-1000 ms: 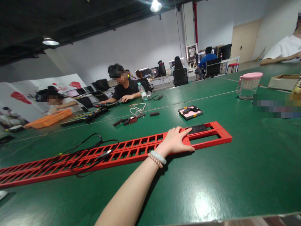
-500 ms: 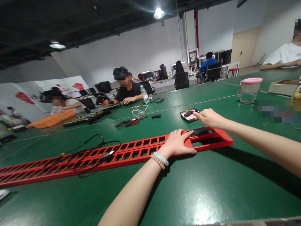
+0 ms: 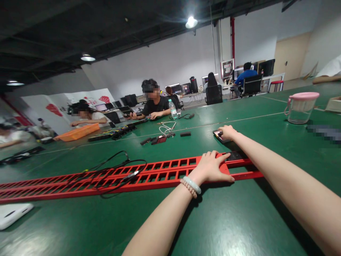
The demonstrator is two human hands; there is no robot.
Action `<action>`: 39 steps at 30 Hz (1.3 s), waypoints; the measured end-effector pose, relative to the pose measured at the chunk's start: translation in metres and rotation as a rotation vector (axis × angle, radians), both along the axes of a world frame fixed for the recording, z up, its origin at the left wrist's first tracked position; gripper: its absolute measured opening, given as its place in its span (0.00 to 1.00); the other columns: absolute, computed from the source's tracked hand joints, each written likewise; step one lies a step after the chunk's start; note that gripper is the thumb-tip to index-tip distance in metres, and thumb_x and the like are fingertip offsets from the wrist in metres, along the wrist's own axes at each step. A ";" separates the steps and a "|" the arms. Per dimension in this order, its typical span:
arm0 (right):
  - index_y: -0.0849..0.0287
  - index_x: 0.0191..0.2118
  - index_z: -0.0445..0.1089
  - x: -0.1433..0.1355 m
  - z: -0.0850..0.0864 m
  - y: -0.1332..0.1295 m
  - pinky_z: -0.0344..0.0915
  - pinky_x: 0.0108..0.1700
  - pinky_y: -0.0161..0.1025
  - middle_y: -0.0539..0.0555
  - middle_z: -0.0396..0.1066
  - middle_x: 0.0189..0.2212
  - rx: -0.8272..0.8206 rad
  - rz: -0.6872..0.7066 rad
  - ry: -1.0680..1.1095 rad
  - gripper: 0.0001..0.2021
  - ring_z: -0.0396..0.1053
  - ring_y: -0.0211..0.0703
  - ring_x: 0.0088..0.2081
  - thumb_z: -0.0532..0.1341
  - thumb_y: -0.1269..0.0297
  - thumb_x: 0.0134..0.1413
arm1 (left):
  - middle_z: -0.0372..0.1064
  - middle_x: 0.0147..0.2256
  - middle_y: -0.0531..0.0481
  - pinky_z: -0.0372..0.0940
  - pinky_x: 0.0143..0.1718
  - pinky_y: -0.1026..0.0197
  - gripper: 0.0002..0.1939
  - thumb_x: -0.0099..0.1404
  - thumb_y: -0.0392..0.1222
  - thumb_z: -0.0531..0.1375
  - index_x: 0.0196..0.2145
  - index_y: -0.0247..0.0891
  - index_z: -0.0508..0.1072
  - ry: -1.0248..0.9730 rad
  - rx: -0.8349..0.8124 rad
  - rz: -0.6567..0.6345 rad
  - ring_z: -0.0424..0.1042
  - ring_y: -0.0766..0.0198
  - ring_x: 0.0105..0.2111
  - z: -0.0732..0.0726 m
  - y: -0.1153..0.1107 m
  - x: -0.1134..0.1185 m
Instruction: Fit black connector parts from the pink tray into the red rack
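Observation:
My left hand lies with fingers spread on the right part of a long red slotted frame, over a solid section. Next to its index finger a flat black block sits in the frame. Beyond the frame, my right hand reaches to a small shallow box. Its fingers are closed and pointing down at the box. A small dark piece shows at the fingertips, too small to name. My right forearm hides the right end of the frame. A black cable lies looped across the frame's middle.
Small black and dark red parts, a black block and a white cord lie beyond the frame. A bottle, a pink-lidded cup and a white object stand or lie around. Co-workers sit across the green table.
My right hand has lowered from above the box down onto it. The view has swung left, so things appear further right. My left hand keeps its place on the frame.

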State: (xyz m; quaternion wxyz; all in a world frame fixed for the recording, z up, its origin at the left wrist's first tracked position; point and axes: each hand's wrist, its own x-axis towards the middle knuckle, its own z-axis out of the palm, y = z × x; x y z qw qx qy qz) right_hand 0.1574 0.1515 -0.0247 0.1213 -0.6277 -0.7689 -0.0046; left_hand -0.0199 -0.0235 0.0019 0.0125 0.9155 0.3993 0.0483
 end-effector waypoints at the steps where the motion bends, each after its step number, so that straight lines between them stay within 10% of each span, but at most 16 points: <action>1: 0.58 0.51 0.66 0.000 -0.002 0.002 0.57 0.47 0.41 0.63 0.66 0.46 -0.006 0.008 -0.006 0.21 0.63 0.52 0.46 0.58 0.64 0.48 | 0.55 0.48 0.46 0.54 0.47 0.49 0.47 0.46 0.73 0.54 0.60 0.54 0.48 0.000 -0.001 0.006 0.58 0.48 0.45 0.000 -0.001 0.000; 16: 0.62 0.41 0.71 0.008 0.005 -0.009 0.58 0.43 0.36 0.60 0.71 0.39 0.091 0.071 0.133 0.13 0.65 0.46 0.42 0.57 0.64 0.50 | 0.55 0.49 0.47 0.53 0.48 0.50 0.48 0.45 0.73 0.54 0.60 0.53 0.48 0.007 -0.008 0.016 0.58 0.48 0.46 -0.001 0.001 0.002; 26: 0.57 0.45 0.63 0.020 0.018 -0.111 0.65 0.24 0.33 0.51 0.69 0.31 0.038 0.228 0.946 0.13 0.67 0.34 0.22 0.52 0.62 0.54 | 0.55 0.49 0.46 0.53 0.47 0.51 0.46 0.47 0.71 0.56 0.60 0.54 0.48 0.022 -0.007 0.020 0.58 0.48 0.46 0.002 0.004 0.005; 32: 0.54 0.51 0.60 0.037 0.001 -0.164 0.69 0.32 0.37 0.57 0.60 0.50 0.004 0.316 1.044 0.25 0.68 0.34 0.29 0.59 0.71 0.43 | 0.55 0.48 0.46 0.53 0.46 0.51 0.47 0.47 0.69 0.57 0.60 0.53 0.48 0.026 -0.020 0.031 0.59 0.49 0.45 0.005 0.005 0.007; 39: 0.60 0.52 0.59 0.036 -0.011 -0.171 0.66 0.30 0.36 0.50 0.66 0.30 -0.041 0.319 0.979 0.27 0.65 0.35 0.26 0.63 0.64 0.43 | 0.55 0.50 0.45 0.54 0.47 0.51 0.46 0.47 0.68 0.58 0.60 0.52 0.49 0.017 -0.003 0.010 0.59 0.48 0.47 0.007 0.007 0.007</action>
